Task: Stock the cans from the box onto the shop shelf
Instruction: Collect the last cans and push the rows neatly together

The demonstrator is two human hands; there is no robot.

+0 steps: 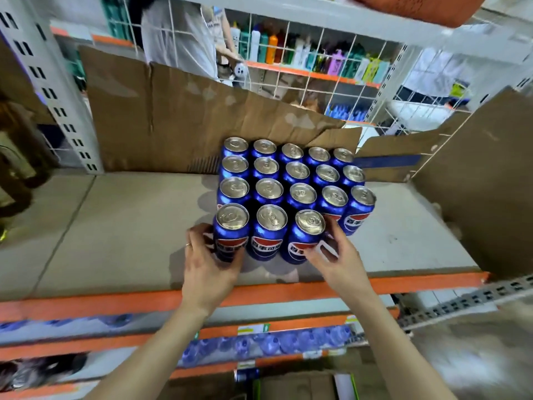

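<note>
Now the blue cans (291,194) stand in rows on the shelf (115,226), beside torn cardboard (178,116). Your left hand (207,264) grips the front left can (230,232). Your right hand (331,255) grips the front right can (305,235).

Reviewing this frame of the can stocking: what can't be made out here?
Head view only:
- Box of remaining cans: cut off by the bottom edge; contents not visible.
- Back-row cans: labels hidden by the rows in front.
- Right hand: whether its fingers actually grip the front right can is unclear.
- Bottles on the lower shelf: blurred, labels unreadable.
- Person behind the wire grid: cut off by the top edge.
</note>
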